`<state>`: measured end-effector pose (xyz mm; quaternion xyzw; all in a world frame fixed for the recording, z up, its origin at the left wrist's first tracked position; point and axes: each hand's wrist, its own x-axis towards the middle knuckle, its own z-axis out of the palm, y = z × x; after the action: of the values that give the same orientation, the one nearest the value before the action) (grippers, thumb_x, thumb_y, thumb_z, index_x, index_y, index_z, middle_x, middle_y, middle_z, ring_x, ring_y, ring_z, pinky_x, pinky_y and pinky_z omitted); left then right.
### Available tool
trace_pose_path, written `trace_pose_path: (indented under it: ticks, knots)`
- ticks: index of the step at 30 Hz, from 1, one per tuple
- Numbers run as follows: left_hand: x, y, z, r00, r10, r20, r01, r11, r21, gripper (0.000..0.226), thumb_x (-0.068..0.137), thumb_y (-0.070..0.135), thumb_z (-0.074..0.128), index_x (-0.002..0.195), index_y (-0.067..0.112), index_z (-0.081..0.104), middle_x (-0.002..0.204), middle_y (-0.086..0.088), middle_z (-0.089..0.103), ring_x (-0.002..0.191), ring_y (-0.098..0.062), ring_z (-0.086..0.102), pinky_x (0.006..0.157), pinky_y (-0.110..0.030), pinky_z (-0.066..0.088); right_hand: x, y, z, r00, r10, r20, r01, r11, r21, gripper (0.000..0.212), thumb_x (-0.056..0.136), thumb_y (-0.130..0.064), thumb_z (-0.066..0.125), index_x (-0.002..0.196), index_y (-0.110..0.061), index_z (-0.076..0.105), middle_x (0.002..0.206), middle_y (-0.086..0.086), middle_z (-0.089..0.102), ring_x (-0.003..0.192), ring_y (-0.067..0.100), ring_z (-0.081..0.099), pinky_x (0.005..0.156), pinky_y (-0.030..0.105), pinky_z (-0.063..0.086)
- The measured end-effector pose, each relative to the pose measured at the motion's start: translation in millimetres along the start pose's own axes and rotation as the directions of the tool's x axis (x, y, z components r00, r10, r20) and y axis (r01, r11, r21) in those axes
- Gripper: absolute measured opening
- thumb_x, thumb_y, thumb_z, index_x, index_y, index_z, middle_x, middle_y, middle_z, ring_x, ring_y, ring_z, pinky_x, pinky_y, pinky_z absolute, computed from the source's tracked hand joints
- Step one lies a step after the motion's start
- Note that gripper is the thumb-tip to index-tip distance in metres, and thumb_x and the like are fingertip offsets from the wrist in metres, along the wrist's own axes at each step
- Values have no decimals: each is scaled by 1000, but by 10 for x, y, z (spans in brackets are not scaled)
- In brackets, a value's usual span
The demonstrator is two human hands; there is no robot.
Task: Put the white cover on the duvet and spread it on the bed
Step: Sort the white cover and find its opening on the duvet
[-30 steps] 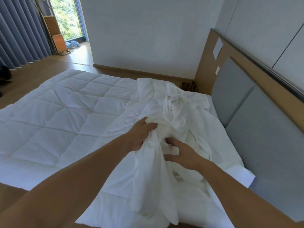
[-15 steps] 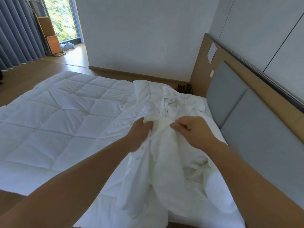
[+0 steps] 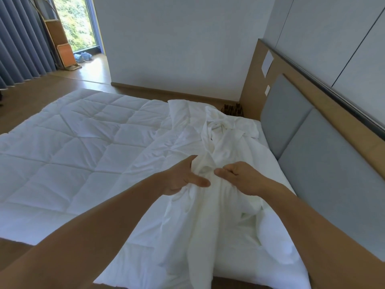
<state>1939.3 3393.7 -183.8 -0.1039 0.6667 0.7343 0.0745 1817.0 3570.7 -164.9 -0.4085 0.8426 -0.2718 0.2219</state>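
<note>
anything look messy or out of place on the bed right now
Only the white cover: it lies crumpled in a heap by the headboard, gripped by the left hand and right hand, not on the flat quilted duvet.

Your left hand [image 3: 183, 178] and right hand [image 3: 239, 180] grip a bunched fold of the white cover [image 3: 208, 215], close together. The quilted duvet [image 3: 73, 147] lies flat to your left, the grey headboard [image 3: 312, 163] to your right.
</note>
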Motion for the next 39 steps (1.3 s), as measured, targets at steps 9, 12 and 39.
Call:
trace_pose_path:
  ticks: [9,12,39]
  knots:
    - [51,167,89,956,8,-292,-23,998,-50,44,88,-6,55,128,13,51,121,-14,60,107,-32,63,89,-46,57,49,117,-82,994,-58,-90,67,992,106,34,82,-45,75,81,-14,64,83,-4,66,74,9,61,74,23,49]
    - [90,211,89,926,17,-377,-35,999,-42,42,89,-1,56,127,15,51,117,-11,61,102,-29,64,83,-42,58,48,155,47,997,-23,70,18,998,67,20,87,-39,73,82,-22,62,83,-8,65,70,-1,60,67,15,48]
    - [128,5,-7,936,-42,-350,76,994,85,52,84,16,77,129,21,54,118,-1,65,104,-20,66,83,-36,57,150,239,-5,995,92,-32,-68,891,450,29,95,-33,64,69,-21,69,64,-16,65,63,1,60,63,14,44]
